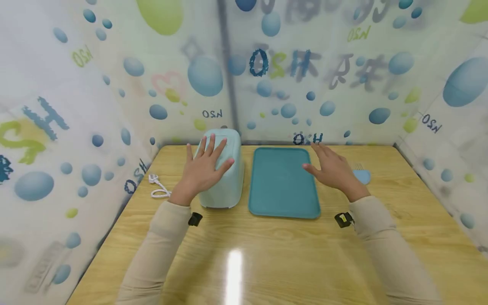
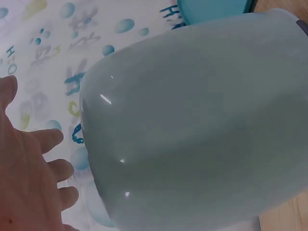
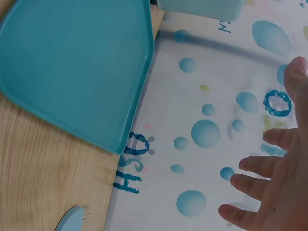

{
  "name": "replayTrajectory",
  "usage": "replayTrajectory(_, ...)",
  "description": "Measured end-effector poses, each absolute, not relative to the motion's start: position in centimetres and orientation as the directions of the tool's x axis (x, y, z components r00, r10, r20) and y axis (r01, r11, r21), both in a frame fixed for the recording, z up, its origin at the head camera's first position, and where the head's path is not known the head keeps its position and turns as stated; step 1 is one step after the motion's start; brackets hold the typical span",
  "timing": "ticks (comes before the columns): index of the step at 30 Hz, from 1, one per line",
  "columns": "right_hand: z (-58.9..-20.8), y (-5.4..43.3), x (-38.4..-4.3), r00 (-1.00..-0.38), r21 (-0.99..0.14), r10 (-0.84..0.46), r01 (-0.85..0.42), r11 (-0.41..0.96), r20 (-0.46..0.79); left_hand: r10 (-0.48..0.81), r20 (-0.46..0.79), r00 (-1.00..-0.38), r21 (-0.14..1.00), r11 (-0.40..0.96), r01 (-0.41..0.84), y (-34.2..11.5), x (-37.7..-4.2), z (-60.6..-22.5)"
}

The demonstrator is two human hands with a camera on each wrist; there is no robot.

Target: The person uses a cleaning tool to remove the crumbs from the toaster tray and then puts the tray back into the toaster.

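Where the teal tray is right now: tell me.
In the head view, the teal tray lies on the wooden table near the middle, just right of the pale container and left of the person's right hand.

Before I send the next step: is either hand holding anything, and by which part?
Nothing is held: the left hand and right hand are both empty.

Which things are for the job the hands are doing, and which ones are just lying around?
Probably for the job:
Pale green box, with the left grip spread over it
Teal tray, perhaps, as the right grip is near it

Seemingly just lying around:
Small blue toothed tool
White plug, though I can't tell whether it's the box's
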State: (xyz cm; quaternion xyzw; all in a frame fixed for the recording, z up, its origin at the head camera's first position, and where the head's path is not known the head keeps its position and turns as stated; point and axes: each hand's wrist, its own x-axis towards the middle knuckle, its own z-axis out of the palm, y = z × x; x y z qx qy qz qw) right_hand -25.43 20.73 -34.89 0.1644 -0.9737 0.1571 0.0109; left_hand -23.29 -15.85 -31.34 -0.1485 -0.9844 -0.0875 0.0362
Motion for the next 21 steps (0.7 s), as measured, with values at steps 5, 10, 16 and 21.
replayTrajectory(5,-34.8,19.2,-26.0,-0.945,-0.29,-0.32,-0.325,0.9,0.068,0.268,0.081,-0.96,0.156,0.948,0.278,-16.6,-23.3,-31.4)
replayTrajectory(10,-34.4,17.3,-26.2,-0.937,-0.293,-0.344,-0.346,0.891,0.06,0.247,0.075,-0.966,0.162,0.953,0.256,-18.0,-23.0,-31.5)
replayTrajectory(16,-33.9,14.8,-26.3,-0.92,-0.298,-0.383,-0.389,0.872,0.079,0.218,0.084,-0.972,0.178,0.957,0.23,-19.8,-22.5,-32.0)
replayTrajectory(21,-33.7,12.8,-26.2,-0.904,-0.311,-0.418,-0.424,0.85,0.09,0.189,0.077,-0.979,0.193,0.96,0.2,-21.2,-21.9,-32.2)
